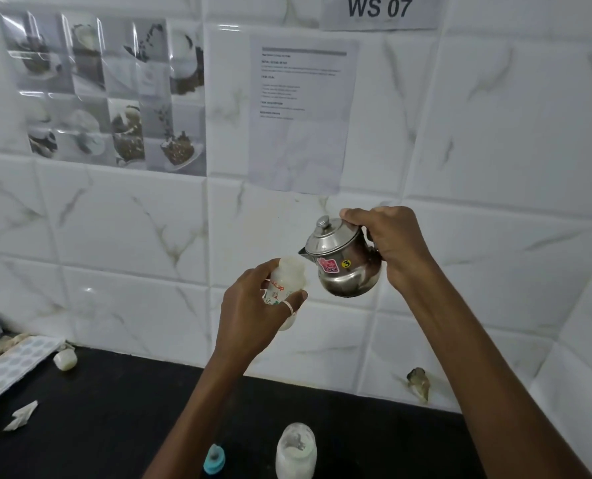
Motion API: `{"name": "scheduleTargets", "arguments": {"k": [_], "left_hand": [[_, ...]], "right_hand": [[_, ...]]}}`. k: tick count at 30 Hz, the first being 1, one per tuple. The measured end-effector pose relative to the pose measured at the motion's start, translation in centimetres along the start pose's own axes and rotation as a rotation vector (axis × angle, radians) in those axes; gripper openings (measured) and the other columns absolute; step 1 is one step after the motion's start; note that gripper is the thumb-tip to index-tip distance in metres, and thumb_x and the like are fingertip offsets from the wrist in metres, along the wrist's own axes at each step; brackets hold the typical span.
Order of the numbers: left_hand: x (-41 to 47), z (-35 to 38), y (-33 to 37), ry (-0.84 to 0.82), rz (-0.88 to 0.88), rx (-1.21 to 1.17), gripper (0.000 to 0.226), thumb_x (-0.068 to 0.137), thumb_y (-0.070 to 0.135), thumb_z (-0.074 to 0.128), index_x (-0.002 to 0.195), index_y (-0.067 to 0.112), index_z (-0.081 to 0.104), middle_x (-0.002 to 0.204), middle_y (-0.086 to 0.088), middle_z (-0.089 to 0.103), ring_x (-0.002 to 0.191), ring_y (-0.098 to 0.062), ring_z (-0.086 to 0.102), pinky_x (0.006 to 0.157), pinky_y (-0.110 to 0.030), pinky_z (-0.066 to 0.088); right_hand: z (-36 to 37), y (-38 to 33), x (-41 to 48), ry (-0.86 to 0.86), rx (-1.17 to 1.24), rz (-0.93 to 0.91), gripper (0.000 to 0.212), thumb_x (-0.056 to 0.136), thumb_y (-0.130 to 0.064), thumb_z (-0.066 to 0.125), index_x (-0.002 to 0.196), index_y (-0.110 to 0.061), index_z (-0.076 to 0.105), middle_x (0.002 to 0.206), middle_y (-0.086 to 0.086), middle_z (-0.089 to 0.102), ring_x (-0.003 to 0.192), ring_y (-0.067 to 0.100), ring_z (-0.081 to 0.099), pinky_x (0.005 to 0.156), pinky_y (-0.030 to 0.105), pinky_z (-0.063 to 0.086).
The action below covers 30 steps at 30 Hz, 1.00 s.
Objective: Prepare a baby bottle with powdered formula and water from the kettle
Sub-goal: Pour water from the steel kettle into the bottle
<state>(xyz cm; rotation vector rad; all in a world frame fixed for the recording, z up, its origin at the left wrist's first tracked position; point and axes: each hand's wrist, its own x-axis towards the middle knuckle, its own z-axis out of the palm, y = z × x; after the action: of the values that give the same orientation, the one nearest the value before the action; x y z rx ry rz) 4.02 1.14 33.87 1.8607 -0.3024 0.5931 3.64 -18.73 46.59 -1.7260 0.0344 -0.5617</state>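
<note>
My left hand [253,305] holds a clear baby bottle [286,283] with printed markings, raised above the counter, its open mouth tilted toward the kettle. My right hand [388,243] grips the handle of a small steel kettle [339,261] with its lid on and a pink sticker on its side. The kettle is tipped left, its spout right at the bottle's mouth. I cannot tell whether water is flowing. An open jar of white powder [295,451] stands on the black counter [115,409] below my arms.
A blue and black bottle cap [214,459] lies left of the jar. At the counter's left lie a white patterned tray [7,368], a small clear cap [65,359] and a torn white scrap [21,414]. A tiled wall with taped papers stands close behind.
</note>
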Motion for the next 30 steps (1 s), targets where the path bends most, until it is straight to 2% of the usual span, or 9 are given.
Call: {"name": "scheduleTargets", "arguments": {"k": [3, 7, 12, 16, 24, 30], "left_hand": [[0.0, -0.1, 0.1, 0.004, 0.003, 0.000, 0.065, 0.079, 0.042, 0.086, 0.137, 0.024, 0.062, 0.120, 0.010, 0.065, 0.107, -0.011, 0.064, 0.084, -0.015, 0.049], [-0.1, -0.2, 0.1, 0.007, 0.006, 0.008, 0.065, 0.079, 0.043, 0.085, 0.137, 0.024, 0.062, 0.120, 0.009, 0.065, 0.107, -0.011, 0.064, 0.085, -0.017, 0.051], [-0.1, -0.5, 0.1, 0.015, 0.009, 0.023, 0.067, 0.079, 0.043, 0.086, 0.137, 0.023, 0.062, 0.119, 0.009, 0.065, 0.106, -0.011, 0.064, 0.088, -0.023, 0.054], [-0.1, -0.5, 0.1, 0.017, 0.005, 0.029, 0.066, 0.078, 0.041, 0.087, 0.136, 0.023, 0.063, 0.116, 0.011, 0.064, 0.103, -0.010, 0.064, 0.084, -0.018, 0.051], [0.0, -0.3, 0.1, 0.010, 0.013, 0.056, 0.067, 0.078, 0.042, 0.086, 0.137, 0.022, 0.062, 0.116, 0.012, 0.064, 0.102, -0.010, 0.062, 0.079, -0.012, 0.046], [-0.2, -0.1, 0.2, 0.006, 0.020, 0.067, 0.068, 0.079, 0.044, 0.085, 0.139, 0.022, 0.061, 0.125, 0.006, 0.067, 0.107, -0.014, 0.063, 0.085, -0.020, 0.050]], "right_hand": [[0.2, -0.5, 0.5, -0.032, -0.062, -0.037, 0.041, 0.077, -0.027, 0.083, 0.060, -0.010, 0.050, 0.046, -0.010, 0.035, 0.044, 0.008, 0.038, 0.057, 0.028, 0.035], [0.7, -0.8, 1.1, -0.070, -0.112, -0.059, 0.053, 0.074, -0.026, 0.085, 0.042, -0.020, 0.043, 0.044, -0.012, 0.037, 0.047, 0.011, 0.040, 0.060, 0.029, 0.037], [1.3, -1.2, 1.6, -0.102, -0.172, -0.095, 0.054, 0.072, -0.026, 0.084, 0.042, -0.021, 0.040, 0.041, -0.013, 0.034, 0.043, 0.010, 0.037, 0.060, 0.030, 0.035], [1.6, -1.7, 2.0, -0.117, -0.255, -0.123, 0.061, 0.072, -0.027, 0.083, 0.034, -0.020, 0.036, 0.039, -0.014, 0.030, 0.042, 0.010, 0.032, 0.060, 0.031, 0.032], [1.9, -2.3, 2.6, -0.129, -0.398, -0.177, 0.053, 0.067, -0.033, 0.084, 0.043, -0.019, 0.038, 0.039, -0.014, 0.034, 0.051, 0.015, 0.039, 0.061, 0.034, 0.035], [2.2, -2.8, 3.2, -0.150, -0.482, -0.198, 0.050, 0.065, -0.035, 0.082, 0.041, -0.018, 0.041, 0.044, -0.010, 0.037, 0.053, 0.016, 0.041, 0.062, 0.036, 0.036]]}}
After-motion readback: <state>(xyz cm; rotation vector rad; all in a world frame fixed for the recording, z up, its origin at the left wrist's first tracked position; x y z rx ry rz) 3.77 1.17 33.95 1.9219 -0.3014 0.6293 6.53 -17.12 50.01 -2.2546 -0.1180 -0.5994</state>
